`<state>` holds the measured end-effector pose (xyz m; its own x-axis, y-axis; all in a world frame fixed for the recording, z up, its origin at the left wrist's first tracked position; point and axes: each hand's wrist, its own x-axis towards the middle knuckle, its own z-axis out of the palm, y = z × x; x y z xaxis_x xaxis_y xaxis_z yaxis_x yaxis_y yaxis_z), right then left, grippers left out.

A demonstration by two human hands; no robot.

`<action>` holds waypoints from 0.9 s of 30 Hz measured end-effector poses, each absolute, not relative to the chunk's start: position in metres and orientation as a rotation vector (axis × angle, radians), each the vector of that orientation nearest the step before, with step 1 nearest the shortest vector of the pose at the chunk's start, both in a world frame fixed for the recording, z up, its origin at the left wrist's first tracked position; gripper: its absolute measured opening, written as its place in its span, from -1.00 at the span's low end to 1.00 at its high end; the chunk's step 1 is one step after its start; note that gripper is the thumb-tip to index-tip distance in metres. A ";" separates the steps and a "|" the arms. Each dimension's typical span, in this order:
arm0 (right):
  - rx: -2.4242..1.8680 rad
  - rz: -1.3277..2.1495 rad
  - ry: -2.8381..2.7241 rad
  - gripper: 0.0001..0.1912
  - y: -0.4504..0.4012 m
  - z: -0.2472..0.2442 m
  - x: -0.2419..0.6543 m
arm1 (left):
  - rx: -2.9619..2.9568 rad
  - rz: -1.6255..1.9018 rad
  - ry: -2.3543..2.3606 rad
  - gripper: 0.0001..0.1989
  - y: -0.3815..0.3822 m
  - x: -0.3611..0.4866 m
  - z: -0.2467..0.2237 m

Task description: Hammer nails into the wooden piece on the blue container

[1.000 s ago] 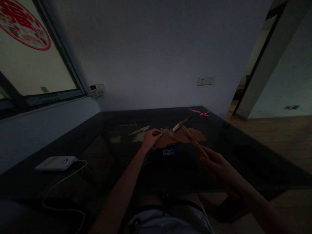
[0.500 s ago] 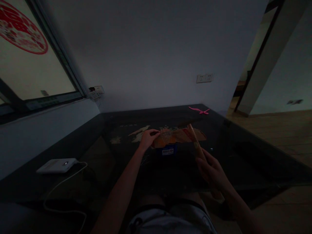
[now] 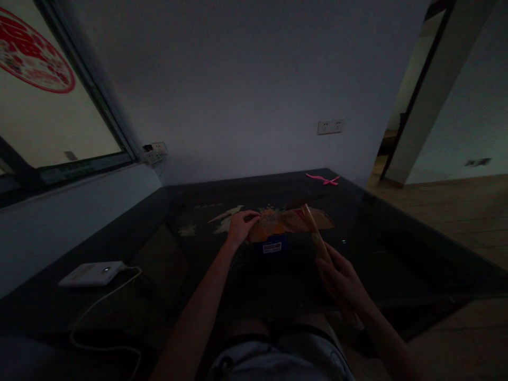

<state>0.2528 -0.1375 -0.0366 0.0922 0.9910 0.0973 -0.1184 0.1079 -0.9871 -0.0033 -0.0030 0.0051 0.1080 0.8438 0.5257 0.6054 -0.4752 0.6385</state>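
The scene is very dark. My left hand (image 3: 240,227) pinches the left end of a flat orange-brown printed piece (image 3: 273,222), perhaps packaging; its exact kind is hard to make out. Below its near edge shows a small blue box (image 3: 272,245) with a pale label. My right hand (image 3: 342,275) is wrapped round a long brown stick (image 3: 316,233), held tilted with its upper end against or just in front of the printed piece's right part. Whether they touch I cannot tell. The stick's lower end runs down past the hand into shadow.
All this is on a dark glossy table (image 3: 206,275). A white power bank (image 3: 93,273) with a white cable (image 3: 101,297) lies at the left. Pink ribbon (image 3: 325,180) lies at the far right corner. A wall with sockets (image 3: 330,126) stands behind.
Both hands keep their holds. The upper end of the stick has shifted very slightly left and down; the whole view has also shifted a little.
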 end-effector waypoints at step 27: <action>-1.060 1.168 -1.077 -0.37 -0.145 -0.035 0.251 | 2.900 0.325 1.242 -0.79 -0.048 -0.117 -0.038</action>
